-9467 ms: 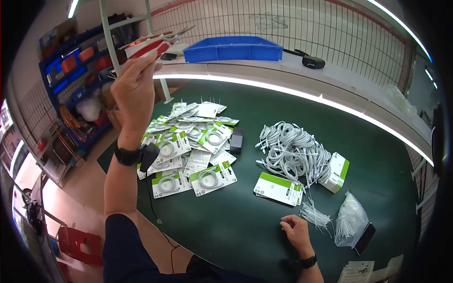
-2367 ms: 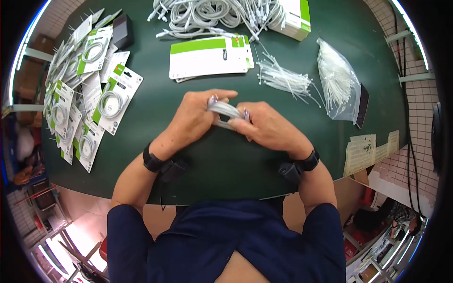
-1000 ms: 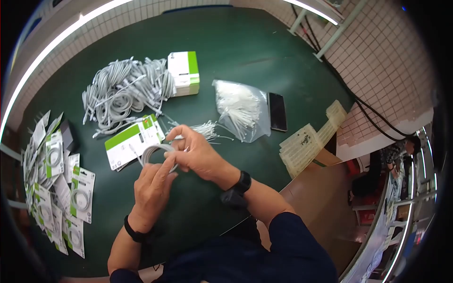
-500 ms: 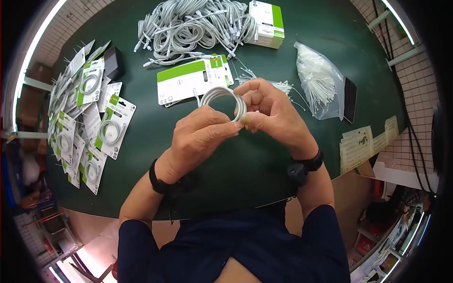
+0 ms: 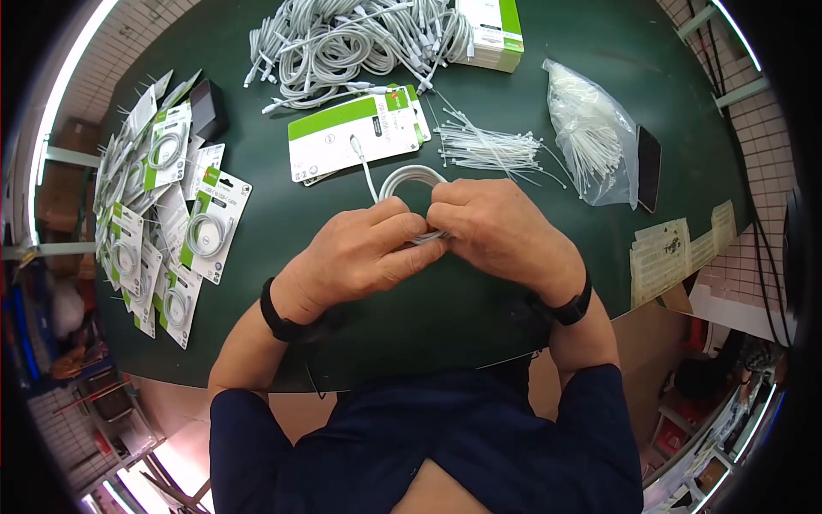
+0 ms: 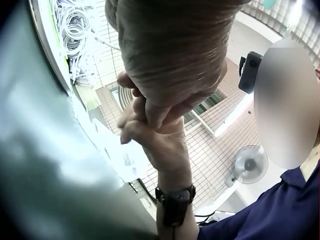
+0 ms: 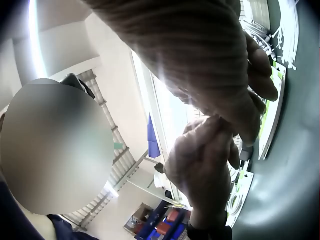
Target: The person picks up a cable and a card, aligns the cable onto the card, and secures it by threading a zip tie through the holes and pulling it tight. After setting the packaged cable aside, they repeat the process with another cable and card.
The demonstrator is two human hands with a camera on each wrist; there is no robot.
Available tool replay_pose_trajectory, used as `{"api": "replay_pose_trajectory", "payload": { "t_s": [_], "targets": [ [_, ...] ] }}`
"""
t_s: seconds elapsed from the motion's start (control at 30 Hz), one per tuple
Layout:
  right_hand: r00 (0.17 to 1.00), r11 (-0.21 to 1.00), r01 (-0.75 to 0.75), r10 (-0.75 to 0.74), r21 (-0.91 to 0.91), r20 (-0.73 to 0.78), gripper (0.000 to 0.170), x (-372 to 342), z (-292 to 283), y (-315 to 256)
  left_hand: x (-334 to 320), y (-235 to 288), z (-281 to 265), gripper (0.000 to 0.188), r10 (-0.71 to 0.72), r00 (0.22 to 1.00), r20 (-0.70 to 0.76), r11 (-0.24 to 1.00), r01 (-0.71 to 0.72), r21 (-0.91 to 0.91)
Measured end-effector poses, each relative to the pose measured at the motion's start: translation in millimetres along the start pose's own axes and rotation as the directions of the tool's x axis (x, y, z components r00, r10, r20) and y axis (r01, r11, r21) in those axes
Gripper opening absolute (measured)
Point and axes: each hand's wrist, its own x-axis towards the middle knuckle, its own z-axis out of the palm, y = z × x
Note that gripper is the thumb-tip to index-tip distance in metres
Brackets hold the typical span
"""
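Observation:
A pale grey USB cable (image 5: 411, 174) is wound into a coil between my two hands, above the table. My left hand (image 5: 355, 253) grips the coil's near left side with thumb and fingers. My right hand (image 5: 505, 227) pinches the coil's right side, its fingertips meeting the left ones. One plug end of the cable (image 5: 358, 147) sticks up on the left, overlapping a white and green card (image 5: 342, 141) in the head view. Both wrist views show the fingers pressed together, with most of the coil hidden behind them.
Loose grey cables (image 5: 351, 47) lie heaped at the back beside a stack of cards (image 5: 492, 34). White zip ties (image 5: 488, 147), a bag of more ties (image 5: 591, 133) and a phone (image 5: 649, 167) lie right. Carded cables (image 5: 205, 231) pile up left, near a black block (image 5: 208, 110).
Earlier my left hand was raised at the upper left with a red-handled tool and my right was on the table. Since then both took the coil; my right fingers have now closed in over it.

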Motion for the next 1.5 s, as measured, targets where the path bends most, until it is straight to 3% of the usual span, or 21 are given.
{"api": "replay_pose_trajectory", "payload": {
  "t_s": [0.1, 0.13, 0.23, 0.37, 0.57, 0.9, 1.0, 1.03, 1.13, 1.17, 1.27, 1.5],
  "targets": [
    [0.989, 0.982, -0.040, 0.013, 0.182, 0.144, 0.032, -1, -13, -1, -5, -3, -7, 0.041, 0.025, 0.994, 0.108, 1.000, -0.024, -0.012],
    [0.990, 0.980, -0.046, 0.018, 0.192, 0.141, 0.032, -3, -13, -2, -6, -5, -9, 0.041, 0.036, 0.993, 0.109, 0.999, -0.033, -0.029],
    [0.992, 0.877, -0.108, 0.061, 0.467, 0.113, 0.029, -5, -18, -3, -7, -7, -13, 0.042, 0.057, 0.993, 0.105, 0.997, -0.052, -0.050],
    [0.979, 0.848, -0.169, 0.085, 0.502, 0.186, 0.027, -1, -28, -6, -12, -9, -15, 0.044, 0.059, 0.995, 0.083, 0.995, -0.052, -0.079],
    [0.998, 0.895, 0.008, -0.036, 0.445, 0.054, 0.025, 1, -19, 0, -16, -7, -17, 0.034, 0.095, 0.990, 0.104, 0.995, -0.092, -0.038],
    [0.998, 0.958, 0.059, -0.047, 0.279, -0.052, 0.019, 6, -13, -8, -17, -19, -21, 0.030, 0.119, 0.987, 0.103, 0.991, -0.113, -0.069],
    [0.993, 0.970, 0.057, -0.030, 0.237, -0.116, 0.019, 6, -18, -3, -7, -18, -22, 0.033, 0.032, 0.994, -0.107, 0.995, -0.042, -0.087],
    [0.989, 0.974, 0.051, -0.019, 0.220, -0.144, 0.018, 5, -19, -1, -9, -20, -25, 0.033, 0.036, 0.995, -0.093, 0.995, -0.045, -0.088],
    [0.966, 0.972, 0.046, 0.016, 0.232, -0.257, 0.019, 3, -16, 13, -24, -37, -30, 0.042, -0.318, 0.922, -0.221, 0.948, 0.314, -0.052],
    [0.952, 0.971, 0.043, 0.031, 0.233, -0.304, 0.019, 2, -15, 15, -24, -43, -30, 0.042, -0.315, 0.927, -0.204, 0.949, 0.311, -0.053],
    [0.936, 0.988, 0.009, 0.045, 0.153, -0.350, 0.019, 2, -16, 21, -20, -63, -28, 0.056, -0.506, 0.861, -0.055, 0.819, 0.500, 0.281],
    [0.909, 0.993, -0.050, 0.089, 0.107, -0.408, 0.019, -1, -17, 26, -34, -97, -18, 0.063, -0.501, 0.861, 0.090, 0.817, 0.436, 0.377]
  ]
}}
